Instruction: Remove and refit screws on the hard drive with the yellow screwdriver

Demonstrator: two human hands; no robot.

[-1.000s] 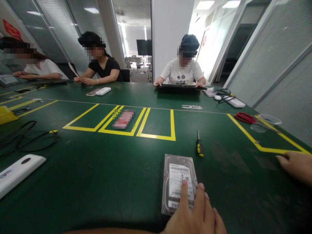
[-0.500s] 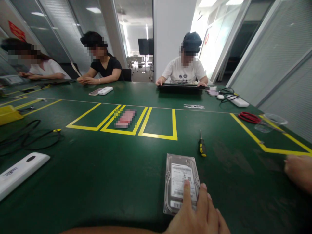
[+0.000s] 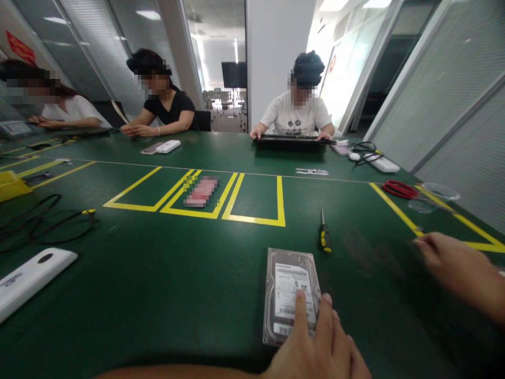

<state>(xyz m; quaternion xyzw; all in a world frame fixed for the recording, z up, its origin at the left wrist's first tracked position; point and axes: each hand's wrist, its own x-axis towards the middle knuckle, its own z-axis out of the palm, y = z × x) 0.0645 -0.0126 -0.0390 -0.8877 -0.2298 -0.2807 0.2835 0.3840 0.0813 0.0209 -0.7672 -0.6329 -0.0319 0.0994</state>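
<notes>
A silver hard drive (image 3: 286, 295) with a white label lies flat on the green table in front of me. My left hand (image 3: 315, 342) reaches in from the bottom edge and rests on its lower right part, fingers stretched out and apart; the thumb is hidden. On the right, my right hand (image 3: 453, 263) hovers over or touches the table beside the yellow tape corner, its fingers pinched together. What lies between those fingertips, if anything, is too small to make out. A screwdriver (image 3: 324, 237) with a black and yellow handle lies just beyond the drive.
Yellow tape (image 3: 254, 219) marks boxes on the table, one with a blurred pinkish item (image 3: 202, 191). Red cable (image 3: 400, 189) and a clear plastic lid (image 3: 440, 191) lie at right. A white device (image 3: 35, 279) and black cable (image 3: 39, 226) are at left. Three people sit opposite.
My right hand has come in from the right edge, moving left to the tape corner, with its fingers pinched. My left hand stays on the hard drive. The view has shifted slightly.
</notes>
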